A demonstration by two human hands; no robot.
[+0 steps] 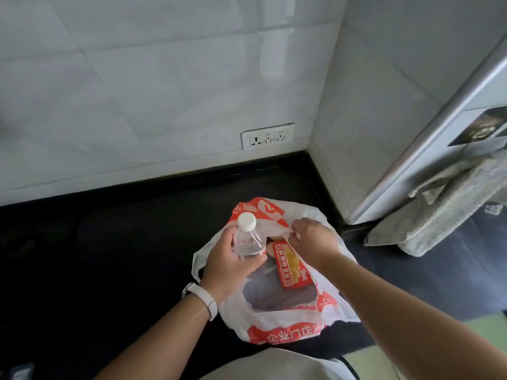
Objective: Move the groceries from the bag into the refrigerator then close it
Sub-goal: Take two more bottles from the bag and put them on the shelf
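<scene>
A white and orange thin plastic shopping bag (277,319) sits open on the black worktop (109,256), near its back right corner where the two tiled walls meet. The person's left hand (230,264) is wrapped around a clear plastic water bottle with a white screw cap (248,237), fingers curled about its body, holding it upright at the bag's mouth. The right hand (312,239) pinches the far rim of the bag between thumb and fingertips, holding the opening wide. Still inside, just beside the bottle, lies a flat red snack packet with a yellow window (292,266), and something pale is half hidden behind it; I cannot tell what.

The silver refrigerator door (439,127) stands at the right edge of the worktop, a grey towel (444,207) draped from it.

The step looks like lifting the bottle out. To do it well, I'd keep the grip low on the bottle's body rather than the cap, draw it straight up so it clears the floppy rim, and keep the right hand's pinch firm so the light bag does not ride up with it.
</scene>
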